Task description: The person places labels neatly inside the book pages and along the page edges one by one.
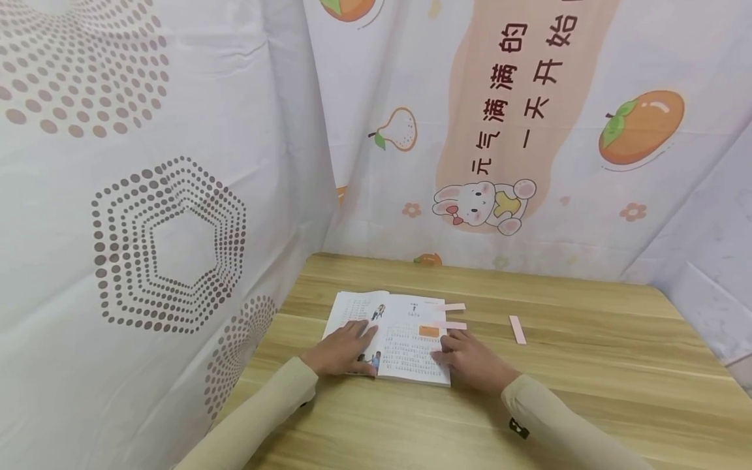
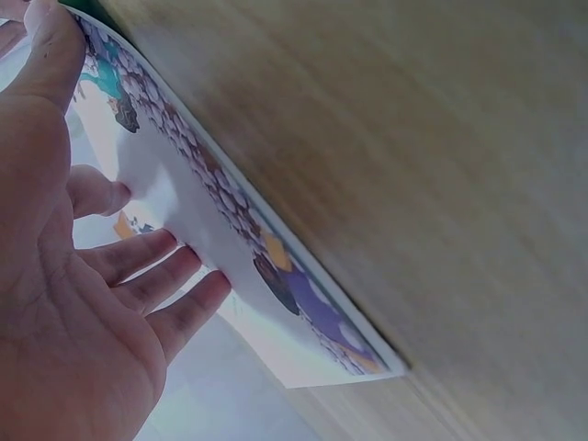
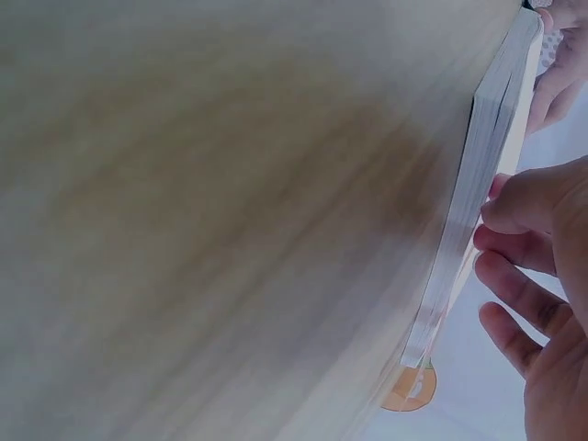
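Note:
An open book (image 1: 411,356) lies on the wooden table, text on its right page and small pictures near the fold. My left hand (image 1: 343,349) rests on the left page with fingers spread, thumb by the fold at the bottom. In the left wrist view, fingertips of the left hand (image 2: 101,276) touch the page. At the book's right edge is my right hand (image 1: 472,362), loosely bent fingers touching the page margin. The right wrist view shows the right hand (image 3: 551,266) beside the thick page block (image 3: 469,202). Two pink paper strips (image 1: 457,307) stick out past the right page.
Another pink strip (image 1: 517,329) lies on the table (image 1: 599,365) to the right of the book. A white patterned curtain (image 1: 176,228) hangs along the left, and a printed cloth (image 1: 405,189) with fruit and a rabbit hangs behind the table.

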A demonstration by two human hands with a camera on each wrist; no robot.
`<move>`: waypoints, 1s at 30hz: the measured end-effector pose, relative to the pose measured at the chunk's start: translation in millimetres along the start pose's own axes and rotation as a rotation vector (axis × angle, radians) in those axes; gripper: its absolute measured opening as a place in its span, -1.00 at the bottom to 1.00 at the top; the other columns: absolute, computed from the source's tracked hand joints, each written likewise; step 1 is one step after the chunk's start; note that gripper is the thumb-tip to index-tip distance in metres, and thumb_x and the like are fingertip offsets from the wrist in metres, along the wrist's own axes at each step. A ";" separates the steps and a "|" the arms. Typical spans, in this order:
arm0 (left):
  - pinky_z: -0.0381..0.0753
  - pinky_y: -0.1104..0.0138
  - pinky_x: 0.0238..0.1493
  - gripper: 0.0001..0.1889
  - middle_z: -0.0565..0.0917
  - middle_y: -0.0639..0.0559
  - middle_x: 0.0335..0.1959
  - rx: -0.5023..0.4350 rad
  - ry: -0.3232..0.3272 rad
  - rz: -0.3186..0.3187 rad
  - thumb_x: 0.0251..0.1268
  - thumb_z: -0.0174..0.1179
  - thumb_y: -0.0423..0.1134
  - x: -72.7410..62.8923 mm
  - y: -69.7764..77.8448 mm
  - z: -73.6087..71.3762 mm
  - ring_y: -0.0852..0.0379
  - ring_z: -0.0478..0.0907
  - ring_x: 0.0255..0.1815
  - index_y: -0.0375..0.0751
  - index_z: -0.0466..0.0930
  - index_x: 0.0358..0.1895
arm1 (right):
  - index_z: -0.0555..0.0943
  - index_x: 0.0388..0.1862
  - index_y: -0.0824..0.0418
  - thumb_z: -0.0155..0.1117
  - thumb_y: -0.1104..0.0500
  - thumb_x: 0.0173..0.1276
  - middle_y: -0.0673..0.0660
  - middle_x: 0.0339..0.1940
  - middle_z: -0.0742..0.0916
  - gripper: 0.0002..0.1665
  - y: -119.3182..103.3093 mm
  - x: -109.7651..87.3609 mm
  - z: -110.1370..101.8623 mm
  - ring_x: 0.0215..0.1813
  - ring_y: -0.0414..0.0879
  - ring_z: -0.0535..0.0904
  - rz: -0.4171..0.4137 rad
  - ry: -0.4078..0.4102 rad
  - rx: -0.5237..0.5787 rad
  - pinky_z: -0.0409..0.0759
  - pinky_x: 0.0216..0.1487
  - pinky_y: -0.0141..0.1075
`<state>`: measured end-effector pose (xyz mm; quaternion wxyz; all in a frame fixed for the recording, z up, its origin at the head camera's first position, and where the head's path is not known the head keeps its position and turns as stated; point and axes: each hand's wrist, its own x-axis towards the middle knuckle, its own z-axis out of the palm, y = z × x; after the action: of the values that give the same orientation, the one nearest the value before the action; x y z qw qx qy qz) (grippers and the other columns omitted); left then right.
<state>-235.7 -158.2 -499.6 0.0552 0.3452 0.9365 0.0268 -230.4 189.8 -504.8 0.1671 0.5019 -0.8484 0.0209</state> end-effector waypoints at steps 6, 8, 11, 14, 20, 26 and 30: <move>0.27 -0.03 0.49 0.08 0.23 -0.39 0.55 0.002 0.009 0.000 0.29 0.04 0.49 0.4 0.4 -2.5 -0.27 0.21 0.54 -0.31 0.14 0.61 | 0.82 0.04 0.11 0.43 0.35 0.32 0.01 -0.20 0.62 -0.67 -0.8 2.2 -3.4 -0.08 -0.05 0.47 0.019 -0.047 -0.037 0.56 0.04 -0.10; 0.30 -0.05 0.47 0.08 0.24 -0.41 0.53 0.001 0.023 0.015 0.29 0.07 0.48 -0.1 1.5 -4.8 -0.29 0.22 0.53 -0.34 0.16 0.60 | 0.81 0.04 0.10 0.42 0.33 0.34 0.03 -0.18 0.64 -0.68 -1.2 3.1 -6.6 -0.04 -0.02 0.50 0.031 -0.072 -0.028 0.59 0.07 -0.04; 0.36 -0.08 0.42 0.08 0.24 -0.45 0.50 0.007 0.073 0.051 0.26 0.12 0.45 -0.6 2.7 -4.4 -0.33 0.23 0.50 -0.39 0.20 0.57 | 0.81 0.01 0.11 0.46 0.31 0.32 0.04 -0.15 0.68 -0.71 1.4 1.0 -6.6 -0.01 0.00 0.54 0.050 -0.061 0.017 0.60 0.08 0.05; 0.37 -0.07 0.41 0.08 0.24 -0.44 0.49 0.009 0.132 0.082 0.17 0.20 0.43 -0.4 4.8 -3.2 -0.33 0.21 0.49 -0.39 0.26 0.54 | 0.81 -0.03 0.16 0.49 0.31 0.29 0.03 -0.14 0.72 -0.74 6.8 -5.8 -3.5 -0.02 -0.01 0.54 0.075 -0.002 0.076 0.59 0.08 0.02; 0.25 0.03 0.51 -0.06 0.32 -0.26 0.51 -0.071 0.144 0.128 0.06 0.39 0.27 3.8 11.6 -9.7 -0.21 0.14 0.57 -0.29 0.46 0.44 | 0.80 -0.12 0.23 0.57 0.38 0.17 0.05 -0.20 0.76 -0.72 21.1 -23.3 -6.9 -0.14 -0.03 0.55 0.124 0.127 0.109 0.56 -0.11 -0.10; 0.21 0.09 0.53 -0.41 0.58 0.00 0.33 -0.076 0.070 0.201 0.27 0.43 0.08 9.3 20.5 -13.5 -0.08 0.26 0.52 -0.13 0.63 0.29 | 0.80 -0.20 0.25 0.55 0.47 0.06 0.08 -0.30 0.78 -0.69 47.0 -44.3 -7.1 -0.28 -0.03 0.55 0.151 0.253 0.078 0.49 -0.30 -0.14; 0.29 0.07 0.47 -0.36 0.58 0.02 0.30 -0.025 0.079 0.195 0.34 0.33 0.22 9.4 26.7 -8.7 -0.05 0.32 0.46 -0.08 0.59 0.34 | 0.79 -0.22 0.28 0.55 0.51 0.00 0.12 -0.36 0.77 -0.67 65.2 -60.6 -6.6 -0.33 0.01 0.58 0.145 0.301 0.064 0.52 -0.36 -0.10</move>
<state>-226.7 -132.0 -489.3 0.0197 0.4327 0.8995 0.0572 -258.0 274.6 -508.3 0.2743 0.4358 -0.8465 0.1351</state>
